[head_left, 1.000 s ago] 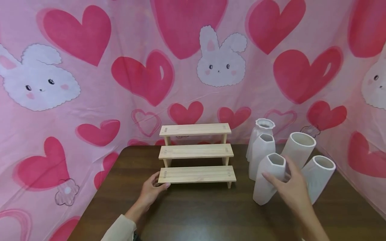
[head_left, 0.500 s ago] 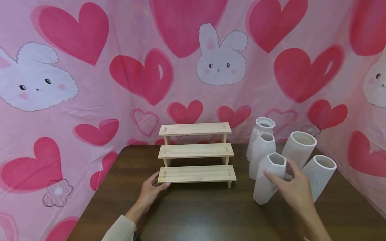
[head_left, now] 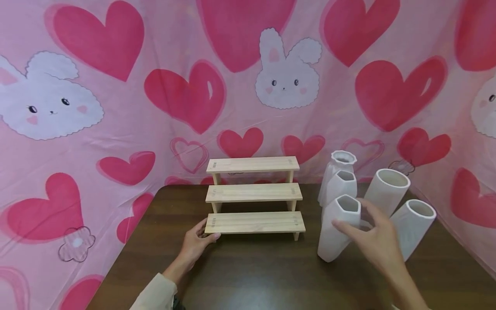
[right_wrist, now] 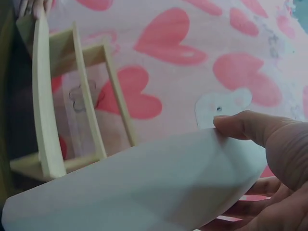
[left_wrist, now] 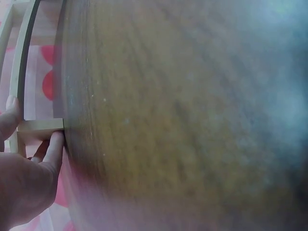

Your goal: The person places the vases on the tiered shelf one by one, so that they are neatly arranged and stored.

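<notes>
In the head view my right hand (head_left: 373, 237) grips a white faceted vase (head_left: 338, 230) near its top, thumb on the front and fingers round the far side. The right wrist view shows the same vase (right_wrist: 144, 187) between thumb and fingers. My left hand (head_left: 193, 243) holds the left end of the lowest step of a three-tier wooden shelf (head_left: 253, 223). From the left wrist view, that hand (left_wrist: 29, 187) has its thumb on the board's edge and fingertips against the side support (left_wrist: 43, 129), close to the table.
Behind the held vase stand another faceted vase (head_left: 341, 189) and one with a scalloped rim (head_left: 328, 172). Two smooth cylindrical vases (head_left: 387, 189) (head_left: 412, 228) lie to the right of it. A heart-and-rabbit cloth (head_left: 240, 99) hangs behind the dark wooden table (head_left: 248, 271).
The faceted vase in my right hand has shifted slightly left, away from the cylindrical vases. My left hand keeps its place on the shelf.
</notes>
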Demonstrator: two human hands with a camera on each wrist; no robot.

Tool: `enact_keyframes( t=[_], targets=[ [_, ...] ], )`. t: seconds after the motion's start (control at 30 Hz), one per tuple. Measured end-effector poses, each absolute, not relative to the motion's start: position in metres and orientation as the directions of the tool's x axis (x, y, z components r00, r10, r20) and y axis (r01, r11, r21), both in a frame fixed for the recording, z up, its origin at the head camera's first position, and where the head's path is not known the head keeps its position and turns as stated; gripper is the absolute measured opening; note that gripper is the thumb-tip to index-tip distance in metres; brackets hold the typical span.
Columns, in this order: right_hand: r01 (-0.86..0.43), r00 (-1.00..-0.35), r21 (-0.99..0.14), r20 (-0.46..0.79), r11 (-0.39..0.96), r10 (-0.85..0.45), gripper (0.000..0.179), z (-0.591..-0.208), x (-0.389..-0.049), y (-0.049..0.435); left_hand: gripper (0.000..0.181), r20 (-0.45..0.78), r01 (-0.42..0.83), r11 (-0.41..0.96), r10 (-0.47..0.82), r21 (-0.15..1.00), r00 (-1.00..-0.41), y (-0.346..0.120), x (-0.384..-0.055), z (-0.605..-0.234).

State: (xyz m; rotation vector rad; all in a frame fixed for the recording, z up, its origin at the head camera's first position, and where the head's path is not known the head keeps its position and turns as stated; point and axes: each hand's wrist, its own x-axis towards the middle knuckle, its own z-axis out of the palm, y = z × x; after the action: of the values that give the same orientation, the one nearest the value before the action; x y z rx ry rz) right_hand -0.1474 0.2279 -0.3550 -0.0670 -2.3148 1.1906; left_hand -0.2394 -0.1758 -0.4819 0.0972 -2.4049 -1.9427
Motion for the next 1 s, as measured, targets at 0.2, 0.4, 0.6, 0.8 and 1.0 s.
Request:
enact_keyframes(
  t=[0.2, 0.4, 0.6, 0.8, 1.0],
  targets=[
    [-0.251, -0.864, -0.730, 0.466, 0.636, 0.194, 0.059, -0.345, -0.147, 0.214, 0.071, 0.011, -0.001, 0.193, -0.060, 0.981, -0.998, -0.173, -0.240, -0.480],
    [-0.271, -0.906, -0.753, 0.410, 0.600, 0.106, 0.065, -0.334, -0.151, 0.197, 0.074, 0.003, -0.010, 0.219, -0.056, 0.976, -0.998, -0.173, -0.239, -0.479],
    [-0.391, -0.904, -0.807, 0.426, 0.443, -0.022, 0.062, -0.326, -0.166, 0.172, 0.073, 0.006, -0.006, 0.198, -0.060, 0.980, -0.998, -0.174, -0.238, -0.479],
    [-0.437, -0.898, -0.830, 0.428, 0.347, -0.107, 0.062, -0.315, -0.181, 0.144, 0.072, 0.012, 0.001, 0.183, -0.055, 0.983, -0.998, -0.176, -0.236, -0.479],
    [-0.450, -0.893, -0.851, 0.421, 0.270, -0.158, 0.061, -0.310, -0.203, 0.117, 0.072, 0.010, 0.000, 0.187, -0.052, 0.982, -0.999, -0.176, -0.236, -0.478]
  ],
)
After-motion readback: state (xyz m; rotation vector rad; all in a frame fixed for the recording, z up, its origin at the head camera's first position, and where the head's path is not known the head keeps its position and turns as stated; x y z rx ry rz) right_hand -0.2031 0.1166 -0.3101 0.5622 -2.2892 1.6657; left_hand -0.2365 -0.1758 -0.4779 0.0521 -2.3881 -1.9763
